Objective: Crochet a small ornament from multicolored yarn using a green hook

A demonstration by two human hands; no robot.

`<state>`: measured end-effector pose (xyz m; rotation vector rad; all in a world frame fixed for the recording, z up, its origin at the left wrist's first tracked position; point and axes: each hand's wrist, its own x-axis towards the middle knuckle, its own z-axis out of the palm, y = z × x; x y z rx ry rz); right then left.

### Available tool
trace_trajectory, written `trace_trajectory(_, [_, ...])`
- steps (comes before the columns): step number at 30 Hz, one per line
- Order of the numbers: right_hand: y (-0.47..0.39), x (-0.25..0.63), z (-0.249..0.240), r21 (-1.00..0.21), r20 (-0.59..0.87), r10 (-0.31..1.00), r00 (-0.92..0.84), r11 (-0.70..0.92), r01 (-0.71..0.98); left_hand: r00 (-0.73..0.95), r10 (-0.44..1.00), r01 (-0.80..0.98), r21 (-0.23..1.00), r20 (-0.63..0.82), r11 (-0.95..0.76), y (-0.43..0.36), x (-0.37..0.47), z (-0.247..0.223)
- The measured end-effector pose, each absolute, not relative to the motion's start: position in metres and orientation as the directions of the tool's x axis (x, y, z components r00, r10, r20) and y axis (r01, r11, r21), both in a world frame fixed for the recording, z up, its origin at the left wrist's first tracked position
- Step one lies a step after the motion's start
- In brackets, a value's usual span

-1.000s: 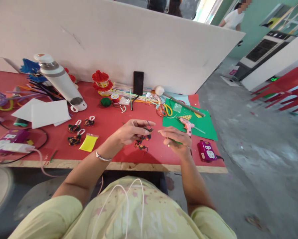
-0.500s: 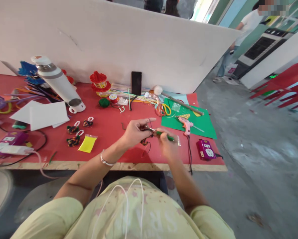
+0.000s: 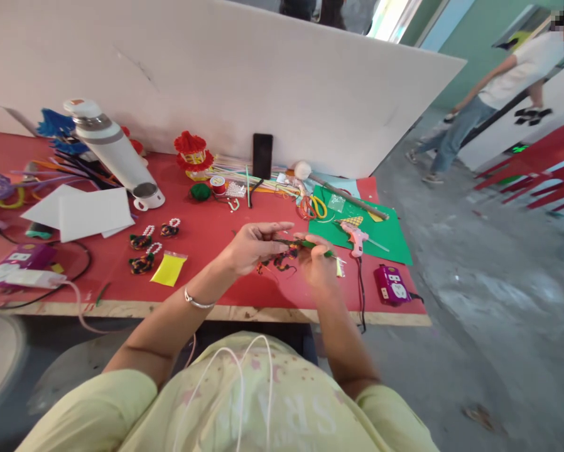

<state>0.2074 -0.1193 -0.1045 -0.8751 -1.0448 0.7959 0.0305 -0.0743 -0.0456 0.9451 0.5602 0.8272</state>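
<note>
Over the red table top, my left hand (image 3: pixel 254 248) pinches a dark multicoloured yarn piece (image 3: pixel 284 256) between thumb and fingers. My right hand (image 3: pixel 317 260) is closed on a thin tool with a green handle (image 3: pixel 309 243), and its fingers meet the yarn piece. The tool's tip between the hands is too small to make out. Several small yarn pieces with white bead loops (image 3: pixel 142 262) lie to the left, beside a yellow packet (image 3: pixel 169 269). A pink glue gun (image 3: pixel 356 238) rests on a green sheet (image 3: pixel 384 242) at the right.
A white flask (image 3: pixel 112 147) leans behind a cup (image 3: pixel 149 196) and white sheets (image 3: pixel 93 213). Farther back are a phone (image 3: pixel 262 156), red-and-yellow scissors (image 3: pixel 318 207) and a stick (image 3: pixel 352 202). A purple power box (image 3: pixel 392 284) sits right. A person (image 3: pixel 489 94) walks beyond the white board.
The yarn piece has come up between my hands and shows more. My right hand has tilted the green handle flatter. The person at the back has moved right.
</note>
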Motion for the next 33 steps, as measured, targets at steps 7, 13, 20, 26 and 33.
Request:
trace_trajectory(7, [-0.111, 0.258, -0.073, -0.952, 0.292, 0.936, -0.197, 0.265, -0.152, 0.594, 0.802, -0.176, 0.962, -0.065, 0.208, -0.067, 0.018, -0.040])
trace_trajectory(13, [-0.106, 0.277, -0.036, -0.930, 0.246, 0.889, -0.385, 0.328, 0.163, 0.518, 0.855, -0.070, 0.996, -0.003, 0.046, -0.064, 0.019, -0.043])
trace_trajectory(20, [-0.118, 0.245, -0.047, -0.354, 0.636, 0.631, -0.444, 0.750, 0.559, 0.307, 0.952, -0.124, 0.992, 0.007, 0.033, -0.064, 0.026, -0.046])
trace_trajectory(26, [-0.131, 0.222, -0.084, -0.175, 0.894, 0.396, -0.212, 0.742, 0.647, 0.609, 0.769, -0.319, 0.827, -0.195, 0.463, -0.065, 0.027, -0.041])
trace_trajectory(33, [-0.126, 0.249, -0.034, -0.572, 0.581, 0.707, -0.403, 0.707, 0.415, 0.515, 0.852, -0.108, 0.979, -0.096, 0.175, -0.055, 0.015, -0.036])
